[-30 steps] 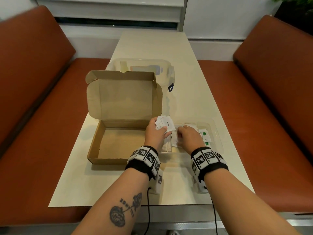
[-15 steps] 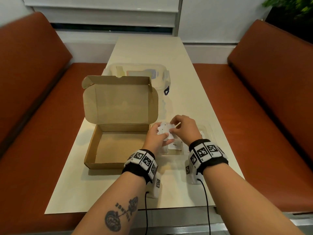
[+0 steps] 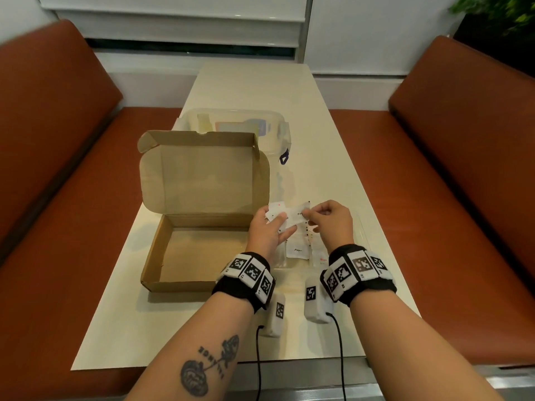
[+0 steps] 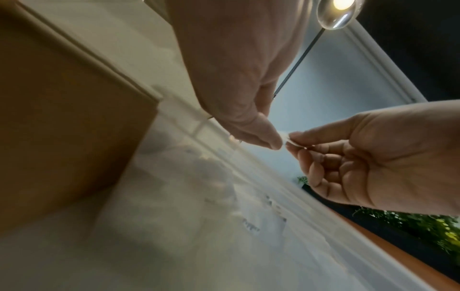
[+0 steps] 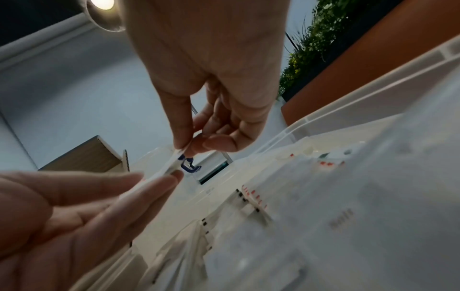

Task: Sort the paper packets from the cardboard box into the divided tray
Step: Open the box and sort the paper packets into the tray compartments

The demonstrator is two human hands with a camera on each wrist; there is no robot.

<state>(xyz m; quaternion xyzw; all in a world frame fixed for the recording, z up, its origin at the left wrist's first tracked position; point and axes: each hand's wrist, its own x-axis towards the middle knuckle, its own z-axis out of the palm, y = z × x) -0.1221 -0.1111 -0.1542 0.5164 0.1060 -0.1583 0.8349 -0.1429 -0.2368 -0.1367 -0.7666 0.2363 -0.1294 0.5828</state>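
While the cardboard box (image 3: pixel 185 250) is sitting open and bare by the tabletop's left edge, I am judging from the head view that the sort is in its last stretch. My left hand (image 3: pixel 267 231) is gripping a small fan of paper packets (image 3: pixel 282 215) above the divided tray (image 3: pixel 360 227), which lies by the right edge, and my right hand (image 3: pixel 330 219) is pinching one packet out of that fan. Sorted packets, one reading "Pepper", are lying in the near compartments.

In the left wrist view, my left hand's thumb (image 4: pixel 263 133) is pressing the packet's thin edge, and the right hand's fingertips (image 4: pixel 296 137) are closing on the same edge, so the hands are meeting together on it. The other right fingers are curling loosely underneath.

In the right wrist view, my right hand (image 5: pixel 189 147) is nipping the top packet's corner between thumb and forefinger, while the left hand's fingers (image 5: pixel 139 189) are clamping the stack (image 5: pixel 161 171) from both sides. The tray wall (image 5: pixel 373 86) is running just beyond.

Next, I reckon I am needing to slide that single packet free without dragging its neighbours, read its label, and drop it in the matching compartment; which one that is, I cannot tell.
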